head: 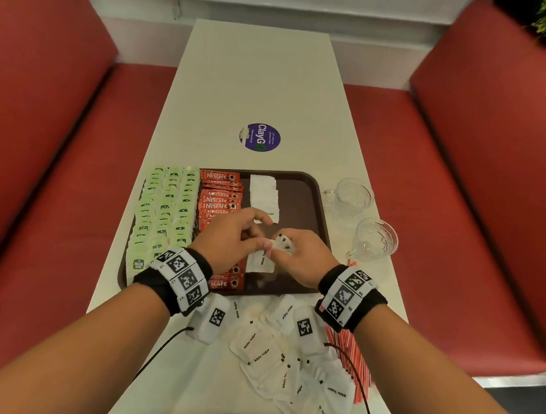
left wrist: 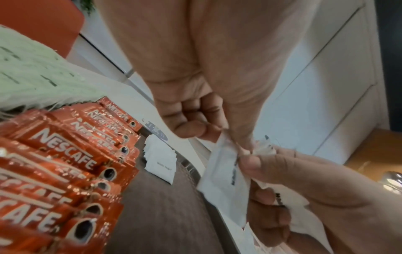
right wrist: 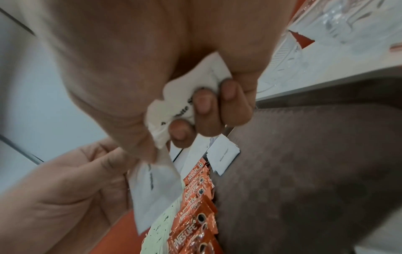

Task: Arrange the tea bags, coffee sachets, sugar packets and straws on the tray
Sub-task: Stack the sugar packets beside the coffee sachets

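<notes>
Sugar step: the left hand point(head: 229, 236) pinches one sugar packet point(head: 260, 261) above the tray point(head: 308, 207); the right hand point(head: 300, 253) clutches a bunch point(right wrist: 185, 103). Next, it likely needs laying just below the tray's white row point(head: 264, 192).

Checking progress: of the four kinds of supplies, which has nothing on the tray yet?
The red-striped straws. They lie on the table beside the loose sugar packets, while the tray already holds tea bags, coffee sachets and sugar.

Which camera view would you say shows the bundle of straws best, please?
The head view: the red straws lie on the table below the right hand, partly covered by a wrist camera. Neither wrist view shows them clearly.
</notes>
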Motion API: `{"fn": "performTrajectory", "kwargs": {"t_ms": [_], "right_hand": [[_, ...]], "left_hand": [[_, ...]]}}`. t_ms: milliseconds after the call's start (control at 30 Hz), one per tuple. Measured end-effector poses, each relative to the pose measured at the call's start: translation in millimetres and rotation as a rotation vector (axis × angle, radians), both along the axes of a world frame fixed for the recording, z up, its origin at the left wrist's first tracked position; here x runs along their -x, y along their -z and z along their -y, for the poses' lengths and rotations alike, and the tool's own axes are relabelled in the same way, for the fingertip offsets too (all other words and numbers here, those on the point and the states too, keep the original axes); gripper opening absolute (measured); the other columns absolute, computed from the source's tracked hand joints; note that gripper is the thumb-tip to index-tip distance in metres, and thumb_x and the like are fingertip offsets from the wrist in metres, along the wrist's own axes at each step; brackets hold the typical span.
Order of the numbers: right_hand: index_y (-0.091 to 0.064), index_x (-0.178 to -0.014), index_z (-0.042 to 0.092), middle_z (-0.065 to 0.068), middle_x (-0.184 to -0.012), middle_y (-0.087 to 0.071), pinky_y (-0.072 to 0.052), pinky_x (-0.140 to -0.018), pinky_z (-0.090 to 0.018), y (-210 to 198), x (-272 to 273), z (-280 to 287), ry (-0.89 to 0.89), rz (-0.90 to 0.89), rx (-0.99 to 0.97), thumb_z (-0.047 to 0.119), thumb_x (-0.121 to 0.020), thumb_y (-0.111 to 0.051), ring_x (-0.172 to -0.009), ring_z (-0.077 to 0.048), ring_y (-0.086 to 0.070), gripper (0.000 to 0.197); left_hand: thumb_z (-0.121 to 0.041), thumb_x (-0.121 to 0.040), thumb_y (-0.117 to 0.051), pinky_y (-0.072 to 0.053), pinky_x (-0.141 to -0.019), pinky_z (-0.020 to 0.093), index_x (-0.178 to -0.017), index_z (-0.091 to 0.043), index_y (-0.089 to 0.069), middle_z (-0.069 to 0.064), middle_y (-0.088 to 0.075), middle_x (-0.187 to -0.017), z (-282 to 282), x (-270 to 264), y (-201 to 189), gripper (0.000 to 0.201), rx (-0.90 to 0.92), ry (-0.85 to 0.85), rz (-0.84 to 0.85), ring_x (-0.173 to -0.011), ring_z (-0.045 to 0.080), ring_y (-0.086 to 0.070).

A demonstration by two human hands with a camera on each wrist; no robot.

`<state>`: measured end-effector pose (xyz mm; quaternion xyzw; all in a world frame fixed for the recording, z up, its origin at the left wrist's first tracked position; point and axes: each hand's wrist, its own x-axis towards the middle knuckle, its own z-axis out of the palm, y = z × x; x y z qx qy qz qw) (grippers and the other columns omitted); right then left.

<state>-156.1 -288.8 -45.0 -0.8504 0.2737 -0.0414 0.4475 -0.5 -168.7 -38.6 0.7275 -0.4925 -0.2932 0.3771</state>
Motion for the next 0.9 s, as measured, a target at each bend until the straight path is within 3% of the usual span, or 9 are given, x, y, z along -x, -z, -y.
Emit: {"fn": "performTrajectory", "kwargs": {"t_ms": [100, 167, 267, 333, 433, 567, 633, 767, 900], "right_hand": [[-0.068, -0.087, 0.024, 0.004, -0.072, -0.069, -0.052, -0.061, -0.029, 4, -5, 4, 0.103, 0.072, -0.049, 0.030, -0.092, -0.065, -0.061, -0.006, -0.062, 0.008], [-0.069, -0.085, 0.031, 0.009, -0.073, -0.069, -0.053, -0.065, -0.030, 8, -6, 7, 0.155, 0.099, -0.055, 0.029, -0.094, -0.064, -0.065, -0.005, -0.062, 0.010], [-0.070, -0.083, 0.023, 0.006, -0.072, -0.069, -0.055, -0.065, -0.034, 13, -6, 12, 0.153, 0.063, -0.055, 0.031, -0.093, -0.064, -0.065, -0.009, -0.063, 0.014], [-0.068, -0.080, 0.020, 0.007, -0.066, -0.064, -0.048, -0.059, -0.028, 17, -5, 15, 0.130, 0.024, -0.026, 0.030, -0.093, -0.065, -0.058, -0.003, -0.057, 0.017], [-0.063, -0.073, 0.026, 0.011, -0.061, -0.059, -0.037, -0.056, -0.019, 19, -4, 18, 0.127, -0.024, 0.015, 0.031, -0.093, -0.064, -0.053, 0.001, -0.052, 0.021], [-0.051, -0.071, 0.028, 0.008, -0.066, -0.056, -0.035, -0.058, -0.025, 18, -3, 22, 0.132, -0.107, 0.045, 0.037, -0.098, -0.054, -0.063, -0.008, -0.053, 0.029], [-0.050, -0.074, 0.025, 0.005, -0.073, -0.056, -0.039, -0.065, -0.030, 19, -3, 23, 0.137, -0.135, -0.002, 0.035, -0.099, -0.046, -0.073, -0.016, -0.055, 0.027], [-0.051, -0.086, 0.010, -0.006, -0.082, -0.055, -0.043, -0.077, -0.040, 12, -3, 26, 0.161, -0.107, -0.106, 0.035, -0.089, -0.033, -0.082, -0.027, -0.054, 0.031], [-0.054, -0.119, 0.012, -0.006, -0.107, -0.061, -0.045, -0.087, -0.035, 10, -2, 33, 0.124, -0.189, -0.055, 0.016, -0.097, -0.042, -0.100, -0.025, -0.057, 0.025]], "left_hand": [[-0.034, -0.080, -0.081, -0.055, -0.077, 0.024, -0.103, -0.032, -0.067, -0.009, -0.071, -0.090, -1, -6, 7, 0.027, -0.068, 0.000, -0.037, -0.082, 0.003, -0.066], [-0.032, -0.083, -0.079, -0.054, -0.075, 0.026, -0.095, -0.030, -0.070, -0.010, -0.071, -0.087, -2, -9, 13, 0.015, -0.117, 0.010, 0.002, -0.078, 0.000, -0.064], [-0.029, -0.089, -0.073, -0.044, -0.066, 0.013, -0.092, -0.030, -0.070, -0.013, -0.068, -0.081, -1, -12, 20, 0.005, -0.101, -0.049, 0.021, -0.069, -0.005, -0.059], [-0.027, -0.090, -0.071, -0.041, -0.064, 0.010, -0.097, -0.029, -0.071, -0.014, -0.068, -0.081, 3, -14, 23, 0.007, -0.093, -0.072, 0.017, -0.069, -0.006, -0.058], [-0.027, -0.092, -0.069, -0.044, -0.069, 0.016, -0.100, -0.029, -0.072, -0.014, -0.069, -0.086, 13, -18, 24, 0.008, -0.107, -0.061, 0.055, -0.076, -0.003, -0.060], [-0.030, -0.093, -0.068, -0.050, -0.083, 0.028, -0.104, -0.025, -0.072, -0.010, -0.069, -0.097, 39, -33, 34, 0.013, -0.186, -0.109, 0.171, -0.090, 0.010, -0.062], [-0.029, -0.092, -0.069, -0.050, -0.083, 0.030, -0.103, -0.023, -0.072, -0.008, -0.068, -0.095, 53, -42, 40, 0.013, -0.246, -0.147, 0.245, -0.090, 0.013, -0.062], [-0.029, -0.090, -0.070, -0.042, -0.066, 0.026, -0.091, -0.024, -0.070, -0.012, -0.060, -0.076, 72, -51, 46, 0.005, -0.345, -0.157, 0.318, -0.079, 0.014, -0.060], [-0.034, -0.088, -0.071, -0.052, -0.077, 0.033, -0.086, -0.027, -0.064, -0.007, -0.064, -0.082, 87, -55, 48, 0.010, -0.382, -0.199, 0.339, -0.083, 0.017, -0.062]]}}
